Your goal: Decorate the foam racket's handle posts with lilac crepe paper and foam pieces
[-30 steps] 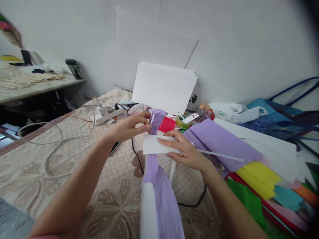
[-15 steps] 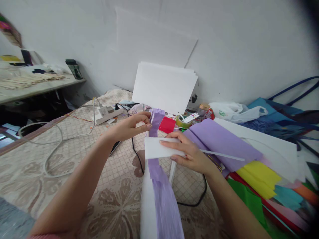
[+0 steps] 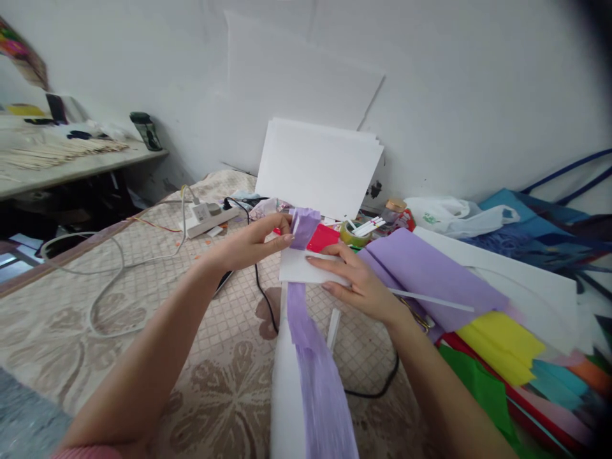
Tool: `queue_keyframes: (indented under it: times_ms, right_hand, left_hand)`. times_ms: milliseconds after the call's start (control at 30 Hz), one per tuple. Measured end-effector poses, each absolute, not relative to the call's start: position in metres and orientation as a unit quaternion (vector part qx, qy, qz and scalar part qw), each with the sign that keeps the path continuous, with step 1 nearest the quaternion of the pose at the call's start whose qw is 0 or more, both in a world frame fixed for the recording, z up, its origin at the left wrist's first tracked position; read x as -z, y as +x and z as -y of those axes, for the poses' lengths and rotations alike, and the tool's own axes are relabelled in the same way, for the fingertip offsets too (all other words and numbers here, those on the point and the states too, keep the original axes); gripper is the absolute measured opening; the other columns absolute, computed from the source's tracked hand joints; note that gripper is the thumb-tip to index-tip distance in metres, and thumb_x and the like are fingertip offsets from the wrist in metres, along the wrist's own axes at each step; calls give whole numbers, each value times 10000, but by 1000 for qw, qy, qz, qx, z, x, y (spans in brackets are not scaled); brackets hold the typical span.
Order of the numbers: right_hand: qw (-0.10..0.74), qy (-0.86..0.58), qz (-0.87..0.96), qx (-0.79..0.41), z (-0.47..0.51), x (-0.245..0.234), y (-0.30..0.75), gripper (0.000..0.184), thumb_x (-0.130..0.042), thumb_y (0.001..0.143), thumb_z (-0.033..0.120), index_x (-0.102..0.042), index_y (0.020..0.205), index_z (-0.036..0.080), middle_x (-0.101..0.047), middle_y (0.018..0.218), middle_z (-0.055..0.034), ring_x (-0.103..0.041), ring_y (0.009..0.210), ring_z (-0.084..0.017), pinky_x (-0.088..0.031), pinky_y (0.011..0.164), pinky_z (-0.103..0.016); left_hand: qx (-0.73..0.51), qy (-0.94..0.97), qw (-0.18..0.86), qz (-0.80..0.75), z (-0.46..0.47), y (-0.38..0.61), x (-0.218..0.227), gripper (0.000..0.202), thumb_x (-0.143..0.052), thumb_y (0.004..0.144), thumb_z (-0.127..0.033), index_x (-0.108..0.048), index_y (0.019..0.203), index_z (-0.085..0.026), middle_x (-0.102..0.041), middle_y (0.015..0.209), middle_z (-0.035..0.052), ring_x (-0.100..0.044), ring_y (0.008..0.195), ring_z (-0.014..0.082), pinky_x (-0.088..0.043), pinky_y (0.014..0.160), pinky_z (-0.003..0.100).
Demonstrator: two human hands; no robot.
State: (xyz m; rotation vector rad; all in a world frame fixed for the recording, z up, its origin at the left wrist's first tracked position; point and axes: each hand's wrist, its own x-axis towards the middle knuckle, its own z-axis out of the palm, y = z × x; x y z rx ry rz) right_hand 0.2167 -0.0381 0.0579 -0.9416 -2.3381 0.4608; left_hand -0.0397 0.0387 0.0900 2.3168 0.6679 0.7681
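Note:
A long purple crepe paper strip [image 3: 299, 312] runs away from me over a white strip of board [image 3: 283, 382]. At its far end my left hand [image 3: 268, 239] pinches the edge of the purple paper between thumb and fingers. My right hand [image 3: 358, 280] grips a small white foam-like card [image 3: 299, 268], fingers stretched over its top, and holds it crosswise on the purple strip. The card hides part of the purple paper just below my left hand. A red square [image 3: 323, 238] lies right behind the card, partly covered by my right fingers.
Purple sheets [image 3: 430, 268] and yellow paper [image 3: 502, 341] lie at the right. A tape roll [image 3: 351, 237] stands behind, before leaning white boards [image 3: 320, 166]. A power strip [image 3: 210, 221] and its cables spread over the left of the patterned cloth [image 3: 201, 363].
My right hand has slid the white card away from me along the purple strip, closer to my left hand. The left hand keeps its pinch on the far end.

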Motion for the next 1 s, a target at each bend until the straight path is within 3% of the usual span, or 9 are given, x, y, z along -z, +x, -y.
queue_keyframes:
  times_ms: [467, 667, 767, 900, 1000]
  right_hand:
    - [264, -350, 877, -196, 42, -58, 225, 457, -545, 965, 324, -496, 1417, 278, -477, 1277, -100, -481, 1226, -220, -398, 1057, -408]
    - [268, -350, 878, -186, 41, -53, 223, 470, -529, 971, 332, -468, 1436, 307, -488, 1281, -99, -496, 1220, -233, -419, 1044, -431]
    - [282, -346, 875, -186, 40, -49, 222, 468, -538, 965, 341, -481, 1428, 304, -496, 1266, -98, -505, 1210, -232, -426, 1039, -422]
    - [303, -347, 863, -208, 38, -42, 219, 453, -551, 957, 358, -506, 1406, 312, -514, 1263, -101, -508, 1224, -237, -421, 1050, -436]
    - [314, -347, 847, -251, 36, -35, 220, 453, -554, 953, 384, -507, 1400, 328, -532, 1321, -97, -494, 1265, -247, -390, 1081, -463]
  left_hand:
    - [-309, 874, 289, -238, -42, -36, -80, 133, -466, 946, -336, -455, 947, -203, -537, 1004, 43, -519, 952, 178, -442, 882, 334]
    - [-379, 833, 281, -290, -42, -28, -68, 366, -608, 871, -437, -400, 1061, -204, -527, 1139, 99, -546, 1089, 232, -447, 964, 415]
    - [-408, 818, 292, -281, -42, -25, -66, 379, -612, 875, -420, -387, 1088, -201, -532, 1160, 120, -566, 1086, 226, -462, 965, 412]
    - [-401, 818, 315, -266, -43, -25, -67, 461, -590, 904, -402, -379, 1262, -202, -551, 1243, 138, -555, 1151, 235, -473, 969, 397]
    - [-385, 831, 311, -255, -43, -25, -70, 412, -566, 924, -391, -458, 1270, -195, -573, 1263, 127, -554, 1165, 239, -462, 997, 397]
